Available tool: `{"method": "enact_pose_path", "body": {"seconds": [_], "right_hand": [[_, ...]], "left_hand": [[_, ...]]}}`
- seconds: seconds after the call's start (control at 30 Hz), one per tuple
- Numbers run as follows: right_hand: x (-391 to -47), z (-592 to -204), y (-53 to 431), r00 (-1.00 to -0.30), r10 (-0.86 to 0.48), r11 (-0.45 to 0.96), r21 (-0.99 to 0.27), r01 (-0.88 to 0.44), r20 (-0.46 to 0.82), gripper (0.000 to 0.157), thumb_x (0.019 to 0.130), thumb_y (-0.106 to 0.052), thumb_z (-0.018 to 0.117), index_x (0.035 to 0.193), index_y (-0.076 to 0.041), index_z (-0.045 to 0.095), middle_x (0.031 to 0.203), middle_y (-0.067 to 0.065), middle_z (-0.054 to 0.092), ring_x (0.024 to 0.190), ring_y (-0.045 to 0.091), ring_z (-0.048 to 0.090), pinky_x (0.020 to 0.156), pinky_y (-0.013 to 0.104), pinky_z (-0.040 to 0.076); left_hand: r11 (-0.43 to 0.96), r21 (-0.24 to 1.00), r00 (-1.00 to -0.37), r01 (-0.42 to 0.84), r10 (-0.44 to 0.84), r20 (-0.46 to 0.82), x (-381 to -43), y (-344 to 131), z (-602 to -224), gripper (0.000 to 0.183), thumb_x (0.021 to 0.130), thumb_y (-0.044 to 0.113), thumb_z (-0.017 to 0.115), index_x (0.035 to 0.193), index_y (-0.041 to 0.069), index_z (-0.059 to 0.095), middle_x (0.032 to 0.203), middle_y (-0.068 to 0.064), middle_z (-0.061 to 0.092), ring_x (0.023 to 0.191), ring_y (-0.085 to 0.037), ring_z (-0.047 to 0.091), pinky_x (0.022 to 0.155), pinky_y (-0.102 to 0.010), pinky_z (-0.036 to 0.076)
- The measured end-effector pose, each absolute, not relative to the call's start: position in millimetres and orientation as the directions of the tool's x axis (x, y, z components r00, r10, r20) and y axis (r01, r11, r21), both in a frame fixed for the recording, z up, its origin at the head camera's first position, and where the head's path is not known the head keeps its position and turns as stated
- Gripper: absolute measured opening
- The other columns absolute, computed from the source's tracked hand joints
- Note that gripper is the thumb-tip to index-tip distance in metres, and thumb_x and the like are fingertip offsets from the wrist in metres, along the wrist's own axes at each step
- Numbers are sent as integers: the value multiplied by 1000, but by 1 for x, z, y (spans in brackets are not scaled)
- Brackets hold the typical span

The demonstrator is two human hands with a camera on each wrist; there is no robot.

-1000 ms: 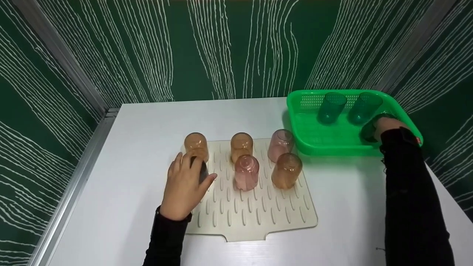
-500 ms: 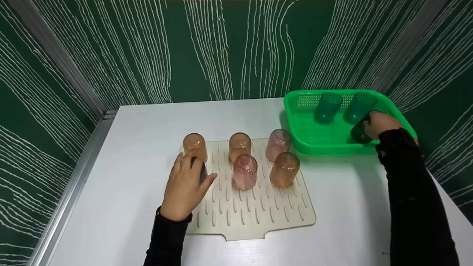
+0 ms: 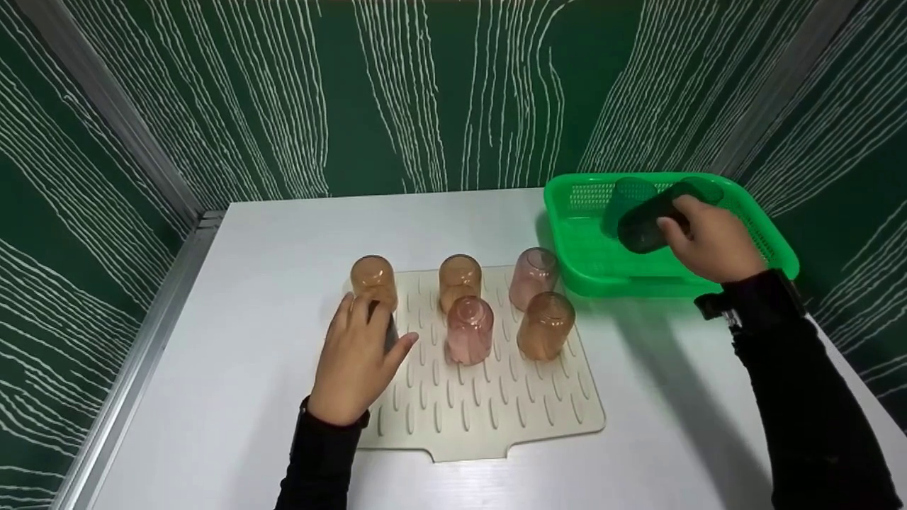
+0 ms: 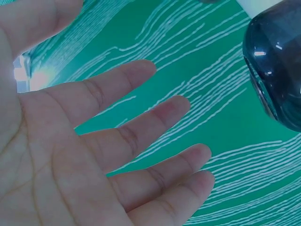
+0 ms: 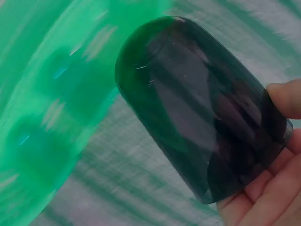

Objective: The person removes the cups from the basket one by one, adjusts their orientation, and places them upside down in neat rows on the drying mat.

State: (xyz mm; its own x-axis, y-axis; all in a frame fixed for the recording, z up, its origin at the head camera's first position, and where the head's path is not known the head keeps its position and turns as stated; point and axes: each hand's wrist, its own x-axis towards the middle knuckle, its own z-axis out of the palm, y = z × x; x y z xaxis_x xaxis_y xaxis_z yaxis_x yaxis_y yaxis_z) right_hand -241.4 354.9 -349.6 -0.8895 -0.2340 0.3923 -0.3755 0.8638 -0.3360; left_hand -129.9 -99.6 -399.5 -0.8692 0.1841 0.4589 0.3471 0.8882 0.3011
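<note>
Gripping plain dk cup (image 3: pixel 641 228) near its rim, R hand (image 3: pixel 716 244) tilts it over green basket (image 3: pixel 623 287) (head cam); L hand (image 3: pixel 351 368) by 2nd dk cup (image 3: pixel 391 335), ribbed mat (image 3: pixel 482 428). L wrist: fingers (image 4: pixel 162 113) straight, spread, off 2nd dk cup. R wrist: thumb (image 5: pixel 286 98) + fingers pinch cup.

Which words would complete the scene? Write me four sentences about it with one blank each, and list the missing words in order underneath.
1. While the left hand grips nothing, the ____ hand holds a tilted dark glass.
2. On the ridged mat stand exactly ____ pink glasses.
3. The orange glasses stand with their rims facing ____.
4. The plastic basket is coloured ____.

Missing words: right; two; down; green.
</note>
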Motion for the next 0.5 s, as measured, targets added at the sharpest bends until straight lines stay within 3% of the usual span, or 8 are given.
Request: {"method": "enact_pose_path", "body": {"seconds": [0.1, 0.27, 0.5], "right_hand": [[-225, -348, 332, -839, -274, 807, -363, -467, 471, 18, 103, -18, 50, 93, -3, 46, 73, 4, 40, 65, 11, 30, 65, 29, 24], [-200, -350, 291, -759, -319, 680, -422, -600, 567, 3, 94, -1, 61, 95, 0, 57, 77, 5, 59, 70, 1, 46, 68, 16, 36], [-174, -360, 245, -656, -366, 452, -490, -745, 660, 19, 85, 11, 65, 103, 3, 64, 88, 10, 69, 77, 5, 55, 71, 17, 42]], "left_hand": [[882, 294, -855, 368, 197, 479, -130, -98, -400, 50, 87, 35, 73, 122, 1, 60, 131, -19, 55, 129, -41, 45, 110, -50, 36], [874, 285, -839, 394, 215, 500, -130, -96, -401, 52, 87, 34, 73, 124, 2, 59, 129, -20, 55, 128, -41, 47, 108, -50, 38], [873, 265, -828, 410, 233, 511, -129, -91, -401, 55, 88, 37, 71, 127, 2, 58, 130, -22, 55, 129, -41, 47, 109, -50, 37]]}}
